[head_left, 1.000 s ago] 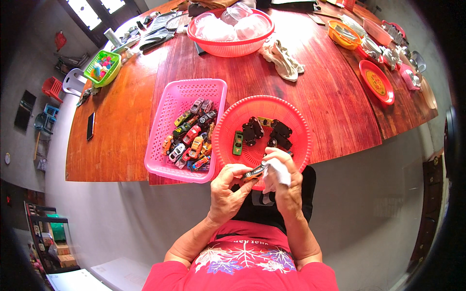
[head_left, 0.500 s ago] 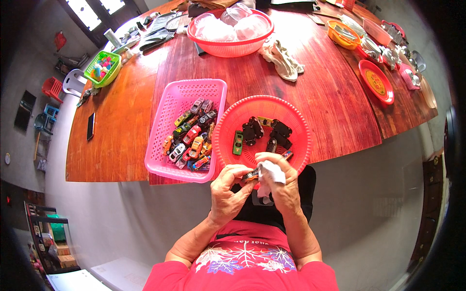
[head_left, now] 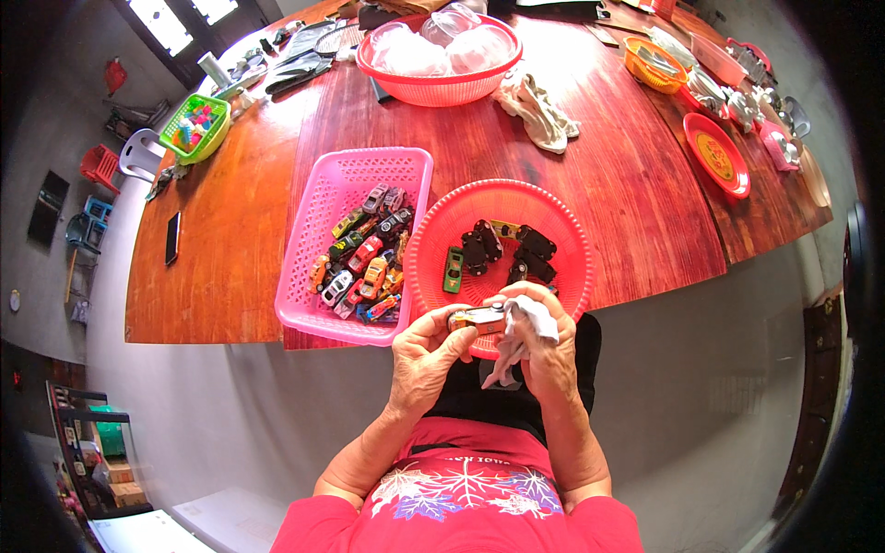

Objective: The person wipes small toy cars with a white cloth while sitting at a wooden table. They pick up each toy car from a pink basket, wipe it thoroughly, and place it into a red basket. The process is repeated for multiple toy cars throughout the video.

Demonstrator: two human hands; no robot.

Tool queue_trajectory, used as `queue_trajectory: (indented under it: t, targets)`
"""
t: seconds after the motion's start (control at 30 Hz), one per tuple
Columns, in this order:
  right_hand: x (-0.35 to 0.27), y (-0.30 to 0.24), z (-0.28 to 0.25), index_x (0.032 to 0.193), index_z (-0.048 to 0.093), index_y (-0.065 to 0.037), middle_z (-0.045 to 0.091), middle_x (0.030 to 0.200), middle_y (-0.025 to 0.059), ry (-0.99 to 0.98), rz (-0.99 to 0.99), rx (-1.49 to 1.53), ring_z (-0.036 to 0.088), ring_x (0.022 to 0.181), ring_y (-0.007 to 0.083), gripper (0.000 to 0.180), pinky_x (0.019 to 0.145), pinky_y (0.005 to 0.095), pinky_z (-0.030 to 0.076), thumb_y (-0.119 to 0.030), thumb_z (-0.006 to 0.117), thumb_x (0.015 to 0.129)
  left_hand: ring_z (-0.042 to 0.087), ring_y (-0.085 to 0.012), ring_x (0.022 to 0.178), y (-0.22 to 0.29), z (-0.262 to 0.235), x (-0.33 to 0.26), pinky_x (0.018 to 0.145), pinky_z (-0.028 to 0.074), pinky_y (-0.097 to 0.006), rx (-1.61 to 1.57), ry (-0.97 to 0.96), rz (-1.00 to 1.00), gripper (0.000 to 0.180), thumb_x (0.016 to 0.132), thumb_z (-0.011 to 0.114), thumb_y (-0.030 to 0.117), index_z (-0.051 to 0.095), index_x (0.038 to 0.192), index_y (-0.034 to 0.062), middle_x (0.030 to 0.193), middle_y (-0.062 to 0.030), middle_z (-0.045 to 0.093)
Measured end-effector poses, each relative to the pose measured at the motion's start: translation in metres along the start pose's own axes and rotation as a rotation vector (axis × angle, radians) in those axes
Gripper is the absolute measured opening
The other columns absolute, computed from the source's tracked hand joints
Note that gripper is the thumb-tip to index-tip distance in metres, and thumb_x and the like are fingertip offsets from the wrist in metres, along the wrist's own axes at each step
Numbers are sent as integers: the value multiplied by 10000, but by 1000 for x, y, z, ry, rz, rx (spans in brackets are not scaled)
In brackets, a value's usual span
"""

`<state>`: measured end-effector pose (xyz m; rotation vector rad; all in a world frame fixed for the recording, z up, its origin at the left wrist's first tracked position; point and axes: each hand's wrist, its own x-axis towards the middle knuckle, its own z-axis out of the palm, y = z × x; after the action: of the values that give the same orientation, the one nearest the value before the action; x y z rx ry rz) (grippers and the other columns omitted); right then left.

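Note:
My left hand (head_left: pixel 426 352) holds a small orange toy car (head_left: pixel 477 319) by its end, just in front of the table edge. My right hand (head_left: pixel 544 348) grips a white cloth (head_left: pixel 527 324) and presses it against the car. Directly beyond my hands sits a round red basket (head_left: pixel 433 241) with several toy cars in it, mostly dark ones and a green one (head_left: pixel 453 269). To its left stands a pink rectangular basket (head_left: pixel 336 181) filled with several colourful toy cars.
The long wooden table (head_left: pixel 230 230) also carries a large red bowl of clear plastic cups (head_left: pixel 439 57), a crumpled beige cloth (head_left: pixel 540 109), a green basket of blocks (head_left: pixel 194 127), a phone (head_left: pixel 172 237), an orange basket (head_left: pixel 653 63) and red plates (head_left: pixel 717 153) at the right.
My hands shifted slightly and the cloth has moved over the car; the car stays held between both hands.

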<state>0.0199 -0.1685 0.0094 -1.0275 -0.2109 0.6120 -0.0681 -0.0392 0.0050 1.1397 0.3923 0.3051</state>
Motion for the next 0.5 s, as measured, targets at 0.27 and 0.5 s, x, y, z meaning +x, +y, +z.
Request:
queue_trajectory:
  t: [0.27, 0.5]
  targets:
    - [-2, 17, 6, 1075, 618, -44, 588, 1010, 99, -69, -489, -536, 599, 898, 204, 353, 791, 305, 489, 74, 623, 743, 558, -65, 796, -2, 0, -1, 688, 474, -192, 13, -59, 35, 373, 879, 628, 64, 530, 1230, -12, 988, -27, 611]
    - [-1, 26, 16, 1088, 558, -43, 625, 825, 11, 246, -385, -359, 543, 689, 33, 166, 568, 164, 423, -65, 554, 924, 582, -123, 984, -9, 9, -1, 891, 474, -254, -110, -46, 50, 435, 852, 643, 17, 488, 1257, -25, 1082, -66, 607]
